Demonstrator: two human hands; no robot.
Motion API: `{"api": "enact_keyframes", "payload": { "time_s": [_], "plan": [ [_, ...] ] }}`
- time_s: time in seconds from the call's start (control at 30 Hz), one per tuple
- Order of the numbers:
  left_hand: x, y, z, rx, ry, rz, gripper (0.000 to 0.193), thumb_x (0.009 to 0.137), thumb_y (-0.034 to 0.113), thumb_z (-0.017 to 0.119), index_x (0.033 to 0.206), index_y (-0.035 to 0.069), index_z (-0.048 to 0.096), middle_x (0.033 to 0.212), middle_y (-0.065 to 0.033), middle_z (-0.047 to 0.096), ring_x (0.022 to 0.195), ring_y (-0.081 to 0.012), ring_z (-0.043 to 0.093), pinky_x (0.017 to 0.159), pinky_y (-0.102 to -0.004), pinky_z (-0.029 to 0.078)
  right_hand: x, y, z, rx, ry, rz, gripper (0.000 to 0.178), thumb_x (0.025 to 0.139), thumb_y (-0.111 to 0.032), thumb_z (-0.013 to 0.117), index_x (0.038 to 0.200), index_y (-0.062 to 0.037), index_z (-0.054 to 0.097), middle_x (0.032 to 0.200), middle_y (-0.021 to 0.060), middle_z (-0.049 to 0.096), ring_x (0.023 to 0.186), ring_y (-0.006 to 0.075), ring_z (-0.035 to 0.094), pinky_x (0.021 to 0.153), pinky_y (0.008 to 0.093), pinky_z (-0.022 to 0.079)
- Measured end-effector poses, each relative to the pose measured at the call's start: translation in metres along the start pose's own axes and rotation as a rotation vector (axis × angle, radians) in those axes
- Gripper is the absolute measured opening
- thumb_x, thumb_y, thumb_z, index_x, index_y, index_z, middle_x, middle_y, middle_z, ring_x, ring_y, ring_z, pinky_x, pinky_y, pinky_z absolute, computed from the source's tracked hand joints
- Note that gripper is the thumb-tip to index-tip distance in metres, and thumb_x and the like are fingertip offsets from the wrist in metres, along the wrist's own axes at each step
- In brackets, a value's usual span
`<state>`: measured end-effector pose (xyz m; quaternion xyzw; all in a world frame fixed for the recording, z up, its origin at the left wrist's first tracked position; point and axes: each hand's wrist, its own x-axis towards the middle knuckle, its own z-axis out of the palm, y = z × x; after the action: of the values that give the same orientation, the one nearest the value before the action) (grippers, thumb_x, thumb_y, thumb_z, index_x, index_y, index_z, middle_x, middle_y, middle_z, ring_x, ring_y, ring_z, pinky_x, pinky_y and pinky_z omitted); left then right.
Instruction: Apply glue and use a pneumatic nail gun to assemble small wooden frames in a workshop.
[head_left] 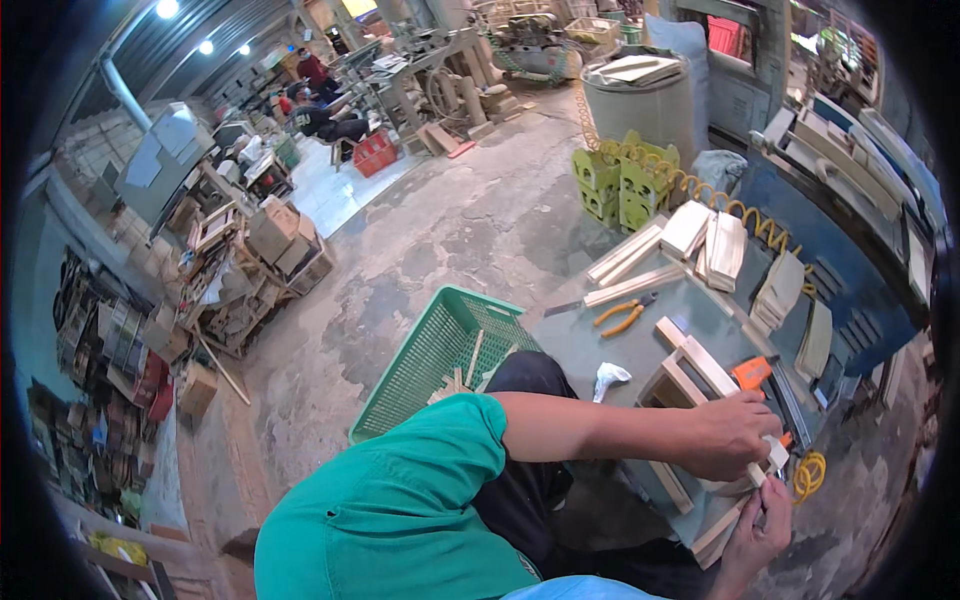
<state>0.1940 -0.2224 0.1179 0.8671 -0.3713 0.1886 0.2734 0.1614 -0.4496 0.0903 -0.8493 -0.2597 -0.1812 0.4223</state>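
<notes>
My left hand (pixel 735 435) reaches across from the left with its fingers curled closed at a pale wooden piece (pixel 757 474). My right hand (pixel 762 530) pinches the lower side of that same piece, thumb and fingertips close together. Part of the piece is hidden by the fingers. Just beyond my left hand, a pale wooden box frame (pixel 712 366) lies on the grey worktable (pixel 580 350). An orange tool (pixel 752 373) lies beside the frame, partly covered. Wooden strips (pixel 718 530) lie below my left forearm, near my right hand.
Orange-handled pliers (pixel 622 316) and a crumpled white item (pixel 610 380) lie on the worktable. Stacked wooden slats (pixel 725 250) are at its far side, with a yellow coiled hose (pixel 740 210) behind. A green basket (pixel 400 375) holding wood pieces stands left of my knee. Co-workers sit far back.
</notes>
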Motion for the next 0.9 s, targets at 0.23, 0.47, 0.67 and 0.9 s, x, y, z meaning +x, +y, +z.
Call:
{"api": "enact_keyframes", "payload": {
  "time_s": [0.23,0.47,0.67,0.9],
  "plan": [
    [0.001,-0.005,0.007,-0.036,0.03,0.006,0.02,0.068,0.013,0.075,0.083,-0.001,0.075,0.113,-0.0187,0.068,0.111,-0.0311,0.063,0.104,-0.0458,0.043,0.0,0.007,0.0,-0.023,-0.013,-0.001,0.022,0.089,0.012,0.063,0.11,0.0074,0.068,0.113,0.0219,0.07,0.102,0.0343,0.069,0.093,0.0397,0.054],
    [0.002,-0.001,0.006,-0.101,-0.013,-0.023,0.021,0.068,0.014,0.075,0.085,0.001,0.076,0.117,-0.0192,0.067,0.112,-0.0338,0.062,0.105,-0.0469,0.043,-0.003,-0.002,-0.003,-0.035,0.008,0.006,0.023,0.088,0.012,0.065,0.109,0.0061,0.069,0.111,0.022,0.07,0.103,0.0357,0.07,0.091,0.0415,0.055],
    [-0.001,-0.013,0.014,-0.093,0.108,0.039,0.023,0.067,0.016,0.077,0.089,0.008,0.076,0.103,-0.0127,0.066,0.101,-0.0338,0.062,0.089,-0.046,0.047,0.004,-0.023,0.005,-0.089,0.111,0.003,0.022,0.087,0.009,0.069,0.108,0.0021,0.072,0.109,0.0177,0.071,0.1,0.0329,0.07,0.09,0.0381,0.056],
    [0.006,-0.002,-0.014,-0.08,-0.093,-0.06,0.019,0.076,0.008,0.079,0.088,0.005,0.065,0.128,-0.0139,0.064,0.117,-0.0367,0.063,0.102,-0.0464,0.05,-0.029,-0.025,0.042,0.528,0.436,0.506,0.029,0.099,-0.003,0.065,0.127,0.0032,0.064,0.12,0.0132,0.071,0.109,0.0159,0.068,0.094,0.0298,0.054]
  ]
}}
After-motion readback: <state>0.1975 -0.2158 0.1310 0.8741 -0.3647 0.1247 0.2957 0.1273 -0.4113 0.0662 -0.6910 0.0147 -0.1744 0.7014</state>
